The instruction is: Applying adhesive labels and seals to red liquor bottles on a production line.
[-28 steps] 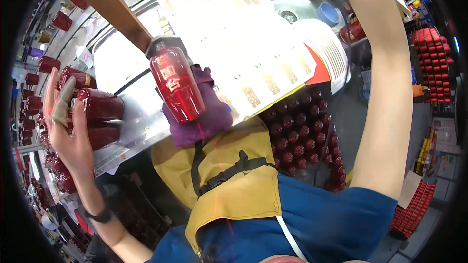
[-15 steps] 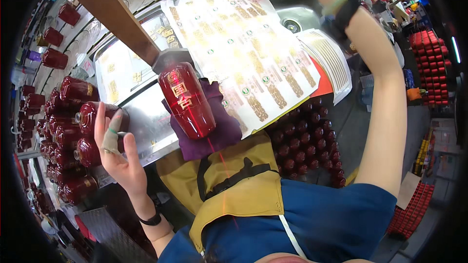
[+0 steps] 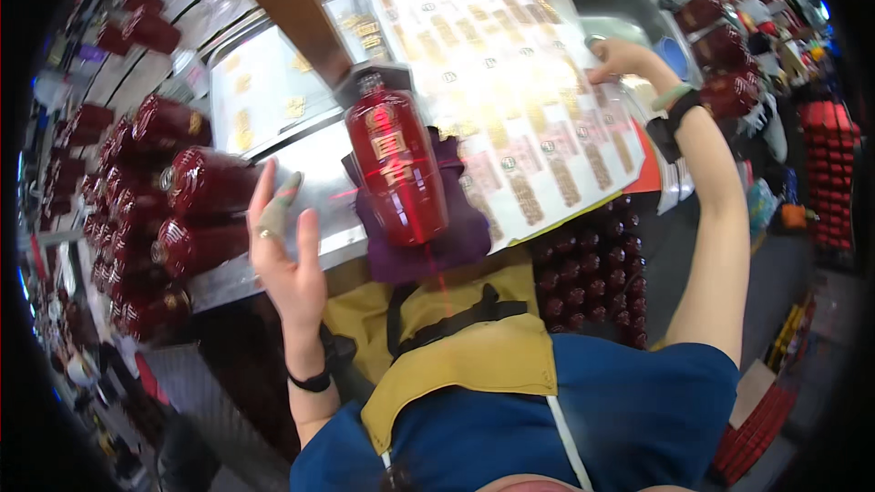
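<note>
1. Leftmost, a cluster of dark red bottles (image 3: 173, 210) lies on its sides along the metal worktop (image 3: 319, 191), gold-trimmed ends facing inward.
2. Next, the left hand (image 3: 283, 251) is raised just beside those bottles, palm open and fingers (image 3: 273, 210) spread. It grips nothing. One finger wears a pale wrap, and a dark band sits at the wrist.
3. At the centre, a glossy red bottle (image 3: 396, 173) lies on a purple cloth (image 3: 456, 237) at the worktop's near edge. Its body is deep translucent red with a gold emblem on the front. Its dark cap points away from the person, toward a slanting wooden beam (image 3: 283, 0). A thin red line of light runs down from its base across the yellow apron (image 3: 456, 346).
4. Further right, a large sheet of gold labels (image 3: 510, 82) is spread over the worktop, touching the cloth's edge.
5. At the far right, the right hand (image 3: 620, 59) rests on the sheet's far edge, fingers curled down onto it. Whether they pinch a label, I cannot tell.
6. Below the sheet, a crate of red bottle tops (image 3: 583, 282) stands by the person's body.
</note>
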